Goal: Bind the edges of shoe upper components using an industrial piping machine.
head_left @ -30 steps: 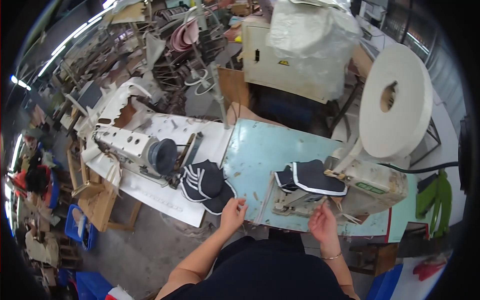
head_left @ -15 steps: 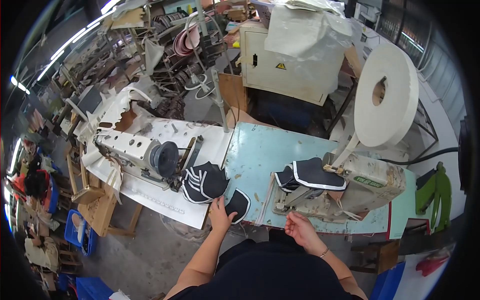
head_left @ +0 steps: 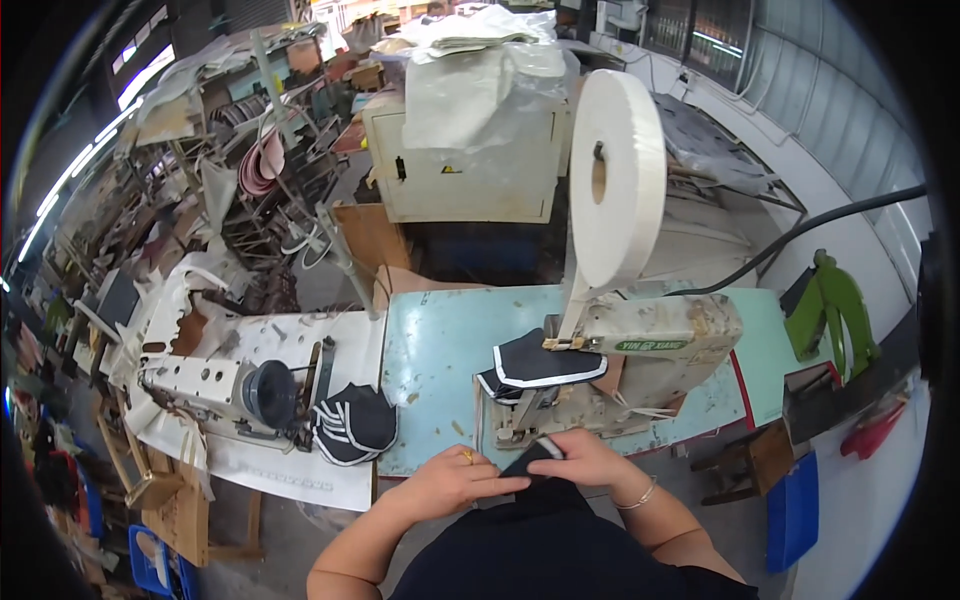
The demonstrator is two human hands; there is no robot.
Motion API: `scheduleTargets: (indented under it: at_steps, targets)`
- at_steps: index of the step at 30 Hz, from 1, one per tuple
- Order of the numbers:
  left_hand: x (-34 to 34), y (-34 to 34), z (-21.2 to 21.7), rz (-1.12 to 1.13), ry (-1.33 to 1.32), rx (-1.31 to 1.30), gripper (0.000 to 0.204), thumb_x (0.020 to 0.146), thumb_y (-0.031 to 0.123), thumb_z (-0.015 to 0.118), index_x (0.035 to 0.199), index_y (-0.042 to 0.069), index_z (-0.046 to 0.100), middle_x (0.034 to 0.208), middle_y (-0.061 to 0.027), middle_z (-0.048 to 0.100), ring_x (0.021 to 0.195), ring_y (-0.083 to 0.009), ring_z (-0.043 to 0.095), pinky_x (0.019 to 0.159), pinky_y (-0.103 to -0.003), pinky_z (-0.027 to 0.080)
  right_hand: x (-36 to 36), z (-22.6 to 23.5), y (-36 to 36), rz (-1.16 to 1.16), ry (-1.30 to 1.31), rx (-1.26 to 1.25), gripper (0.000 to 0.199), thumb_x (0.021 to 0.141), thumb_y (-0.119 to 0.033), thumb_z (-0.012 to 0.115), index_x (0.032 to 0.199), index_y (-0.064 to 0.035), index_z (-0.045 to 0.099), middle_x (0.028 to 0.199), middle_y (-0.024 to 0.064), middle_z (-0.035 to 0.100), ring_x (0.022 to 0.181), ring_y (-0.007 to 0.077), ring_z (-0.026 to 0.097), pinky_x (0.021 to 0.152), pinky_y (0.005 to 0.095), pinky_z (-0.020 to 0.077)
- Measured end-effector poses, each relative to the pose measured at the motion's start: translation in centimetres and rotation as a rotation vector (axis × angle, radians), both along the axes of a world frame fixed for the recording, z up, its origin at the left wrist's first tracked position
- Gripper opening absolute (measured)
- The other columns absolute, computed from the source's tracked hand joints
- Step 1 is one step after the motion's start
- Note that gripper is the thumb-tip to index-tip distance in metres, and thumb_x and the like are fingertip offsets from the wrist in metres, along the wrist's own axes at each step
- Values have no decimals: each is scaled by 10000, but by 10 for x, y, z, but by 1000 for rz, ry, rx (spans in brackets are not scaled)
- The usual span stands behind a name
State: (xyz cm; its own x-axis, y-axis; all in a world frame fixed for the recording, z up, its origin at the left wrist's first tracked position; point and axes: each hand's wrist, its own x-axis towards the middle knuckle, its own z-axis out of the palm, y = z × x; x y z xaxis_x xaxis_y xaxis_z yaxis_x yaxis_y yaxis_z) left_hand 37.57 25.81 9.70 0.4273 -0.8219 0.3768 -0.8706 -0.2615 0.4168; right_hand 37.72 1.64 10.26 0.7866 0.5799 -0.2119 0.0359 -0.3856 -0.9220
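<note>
In front of my body, at the near table edge, I hold a black fabric piece with white edging (head_left: 524, 460) between both hands. My left hand (head_left: 455, 482) has its fingers closed on the piece's left side. The right hand (head_left: 585, 464), with a bracelet at its wrist, pinches its right end. Just beyond stands a pale sewing machine (head_left: 650, 345), with black white-edged pieces (head_left: 550, 362) draped over its front part. To the left lies a small stack of black pieces with white strips (head_left: 355, 420).
A big white tape roll (head_left: 640, 190) rises above the machine. At the left is another sewing machine (head_left: 215, 385) on a white tabletop. The blue-green table (head_left: 440, 345) lies between them. A green metal frame (head_left: 835, 310) and a pale cabinet (head_left: 480, 185) stand farther off.
My left hand has picked the black piece up from the table and brought it right, to my right hand. Both hands now grip it. The view has swung to the right.
</note>
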Motion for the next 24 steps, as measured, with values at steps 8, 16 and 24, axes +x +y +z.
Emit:
scheduleTargets:
  at_steps: [8, 16, 24]
  targets:
    - [85, -37, 35, 295, 899, -582, 399, 756, 57, 629, 1118, 53, 460, 816, -22, 567, 717, -67, 533, 639, -193, 429, 15, 14, -30, -644, 387, 1024, 245, 860, -139, 497, 1026, 40, 524, 974, 102, 592, 847, 168, 589, 771, 287, 477]
    - [87, -68, 8, 363, 859, -915, 307, 802, 22, 562, 1082, 28, 434, 874, -20, 525, 722, -43, 502, 609, -172, 423, 24, -5, -33, -830, 400, 1104, 216, 843, -162, 530, 953, 23, 543, 913, 91, 608, 789, 171, 606, 673, 296, 507]
    - [86, -78, -3, 392, 937, -1127, 291, 793, 4, 561, 1046, 41, 422, 875, -21, 509, 704, -48, 502, 595, -173, 422, 50, -32, -43, -861, 388, 1130, 161, 821, -127, 541, 893, 15, 564, 871, 100, 614, 778, 176, 606, 701, 289, 498]
